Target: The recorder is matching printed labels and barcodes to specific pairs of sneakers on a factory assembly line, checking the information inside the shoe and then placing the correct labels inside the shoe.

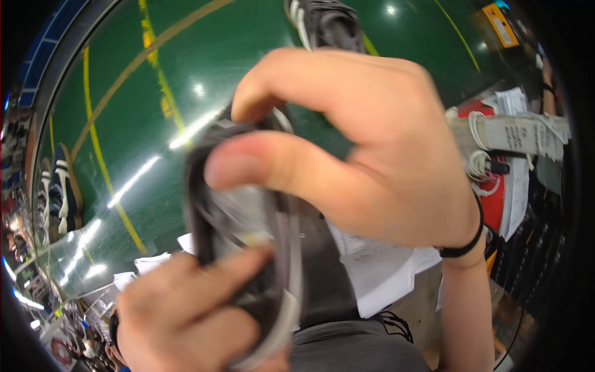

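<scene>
A dark grey shoe with a pale sole edge is held up close, its opening turned toward me. My right hand, a black band at its wrist, pinches the shoe's upper end between thumb and bent fingers. Lower down, my left hand grips the other end, its index finger laid into the opening. The left hand and part of the shoe are smeared by motion. Beyond my right hand, another dark shoe with white stripes rests on the green surface, partly covered by that hand.
Two dark shoes with white stripes stand at the far left of the glossy green surface. White papers lie under my right arm. A pale power strip with coiled white cable sits on a red item at right. A yellow box is farther back.
</scene>
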### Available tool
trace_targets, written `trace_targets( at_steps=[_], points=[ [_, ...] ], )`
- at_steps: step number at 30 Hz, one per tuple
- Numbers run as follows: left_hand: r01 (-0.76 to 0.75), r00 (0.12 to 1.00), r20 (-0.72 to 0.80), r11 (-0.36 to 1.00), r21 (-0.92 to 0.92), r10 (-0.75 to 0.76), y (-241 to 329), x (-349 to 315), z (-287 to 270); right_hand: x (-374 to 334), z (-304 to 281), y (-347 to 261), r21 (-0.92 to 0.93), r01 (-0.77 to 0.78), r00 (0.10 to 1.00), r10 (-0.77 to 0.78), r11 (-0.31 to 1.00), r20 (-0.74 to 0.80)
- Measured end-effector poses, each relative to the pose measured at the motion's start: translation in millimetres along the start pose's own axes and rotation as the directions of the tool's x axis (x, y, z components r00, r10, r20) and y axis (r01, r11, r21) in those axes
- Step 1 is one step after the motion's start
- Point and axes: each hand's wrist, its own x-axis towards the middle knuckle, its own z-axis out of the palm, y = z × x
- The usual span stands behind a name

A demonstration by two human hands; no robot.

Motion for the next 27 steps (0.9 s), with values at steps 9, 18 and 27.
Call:
trace_targets(
  at_steps=[9,18,27],
  points=[
    [-0.056,0.983,0.182,0.947,0.318,-0.003,-8.3,25.1,45.0,-194.0,-70.6,-49.4,-0.393,-0.781,0.600,0.758,0.485,-0.256],
    [-0.269,0.911,0.398,0.883,0.383,0.105,-8.6,11.8,165.4,-238.4,-31.4,-23.4,-0.330,-0.814,0.568,0.776,0.478,-0.274],
    [-0.235,0.914,0.399,0.904,0.357,0.080,-6.5,11.9,162.9,-247.1,-11.4,-33.2,-0.612,-0.682,0.702,0.591,0.400,-0.396]
  ],
)
